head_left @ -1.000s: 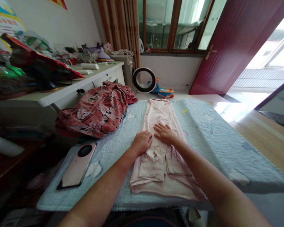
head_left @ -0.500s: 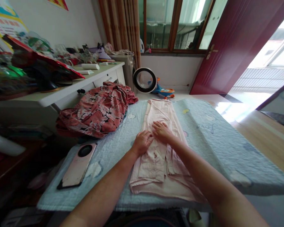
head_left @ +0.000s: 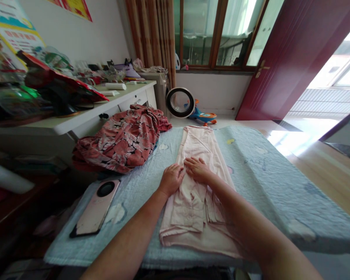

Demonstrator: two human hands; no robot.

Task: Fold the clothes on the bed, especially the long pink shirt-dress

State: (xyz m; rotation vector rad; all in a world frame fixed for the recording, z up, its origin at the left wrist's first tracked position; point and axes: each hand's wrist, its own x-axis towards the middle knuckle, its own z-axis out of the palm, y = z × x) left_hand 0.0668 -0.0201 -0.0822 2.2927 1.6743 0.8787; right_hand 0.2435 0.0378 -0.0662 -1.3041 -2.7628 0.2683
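A pale pink shirt (head_left: 196, 142) lies folded into a long strip, its sleeves laid lengthwise and a buttoned cuff (head_left: 189, 218) toward the near end. My right hand (head_left: 196, 170) rests flat on the middle of it, fingers stretched out. Beside it, my left hand (head_left: 172, 179) touches the shirt's left edge with fingers slightly bent and nothing visibly held. Beneath the shirt is a light blue quilted cover (head_left: 253, 171).
A phone (head_left: 96, 208) lies at the cover's left. Behind it is a heap of red floral cloth (head_left: 122, 140). A cluttered white desk (head_left: 64, 126) borders the left side. Beyond the far edge stand a washing machine with its round door (head_left: 180, 102) open and a blue toy (head_left: 202, 115).
My right hand has slid slightly left and nearer along the shirt. My left hand has shifted a little left. The camera view has tilted slightly, and the shirt stays in place.
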